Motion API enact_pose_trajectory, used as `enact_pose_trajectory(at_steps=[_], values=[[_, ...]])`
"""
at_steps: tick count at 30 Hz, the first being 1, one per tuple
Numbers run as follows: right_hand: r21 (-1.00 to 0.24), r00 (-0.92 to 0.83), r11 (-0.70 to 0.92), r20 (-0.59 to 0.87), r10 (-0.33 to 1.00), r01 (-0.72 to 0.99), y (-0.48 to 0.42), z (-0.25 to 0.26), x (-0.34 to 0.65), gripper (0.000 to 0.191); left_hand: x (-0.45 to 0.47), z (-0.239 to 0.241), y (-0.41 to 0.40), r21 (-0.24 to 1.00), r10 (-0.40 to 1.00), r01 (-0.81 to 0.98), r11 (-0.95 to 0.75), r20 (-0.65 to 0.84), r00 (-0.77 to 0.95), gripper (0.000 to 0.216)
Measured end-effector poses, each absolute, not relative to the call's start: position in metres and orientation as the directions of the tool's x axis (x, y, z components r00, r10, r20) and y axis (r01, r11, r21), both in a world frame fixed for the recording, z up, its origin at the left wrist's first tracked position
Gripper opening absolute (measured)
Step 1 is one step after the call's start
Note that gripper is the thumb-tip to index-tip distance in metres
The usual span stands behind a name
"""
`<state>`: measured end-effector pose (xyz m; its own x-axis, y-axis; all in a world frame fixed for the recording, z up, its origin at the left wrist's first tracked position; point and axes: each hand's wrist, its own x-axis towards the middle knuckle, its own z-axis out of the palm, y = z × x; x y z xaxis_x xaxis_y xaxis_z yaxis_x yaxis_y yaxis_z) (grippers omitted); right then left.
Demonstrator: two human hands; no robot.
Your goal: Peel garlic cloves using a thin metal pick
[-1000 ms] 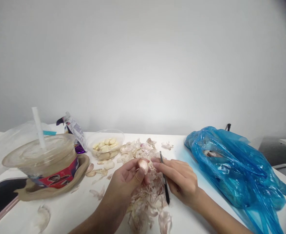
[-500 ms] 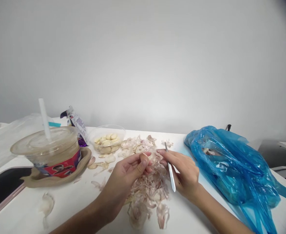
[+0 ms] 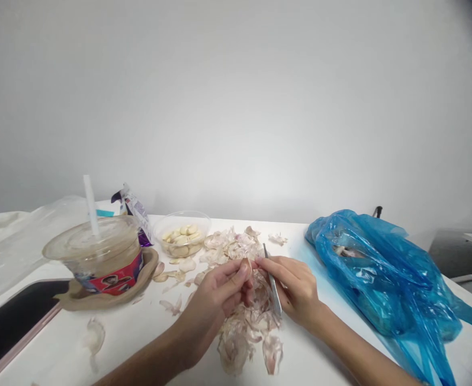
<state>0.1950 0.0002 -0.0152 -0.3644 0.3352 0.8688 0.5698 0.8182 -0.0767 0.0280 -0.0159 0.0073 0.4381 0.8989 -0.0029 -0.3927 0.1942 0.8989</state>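
Note:
Between the thumb and fingers of my left hand [image 3: 215, 295] is a garlic clove [image 3: 246, 262], mostly covered by the fingertips. My right hand [image 3: 296, 284] is closed around a slim silver metal knife [image 3: 274, 292], its rounded end pointing down toward me. The right thumb and index fingertips meet at the clove's right side, close against the left fingers. Below both hands spreads a heap of papery garlic skins [image 3: 236, 338]. Behind and to the left, a clear plastic bowl [image 3: 203, 236] contains several peeled cloves [image 3: 183, 236].
On the left stand a lidded drink cup [image 3: 111, 262] with a straw in a cardboard holder [image 3: 75, 300], a phone [image 3: 14, 321] and a purple-silver wrapper [image 3: 139, 214]. A blue plastic bag [image 3: 380, 279] fills the right side. Loose skins [image 3: 95, 335] lie by the cup.
My right hand has moved left, bringing its fingertips against the clove and left fingers. The knife has shifted left with it. The view has turned slightly left.

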Motion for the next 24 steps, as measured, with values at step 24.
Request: enact_pose_trajectory(at_steps=[24], values=[[-0.016, -0.443, 0.856, 0.851, 0.284, 0.517, 0.003, -0.0221, 0.1932, 0.036, 0.0276, 0.0111, -0.0221, 0.861, 0.867, -0.447, 0.243, 0.014, 0.498, 0.007]])
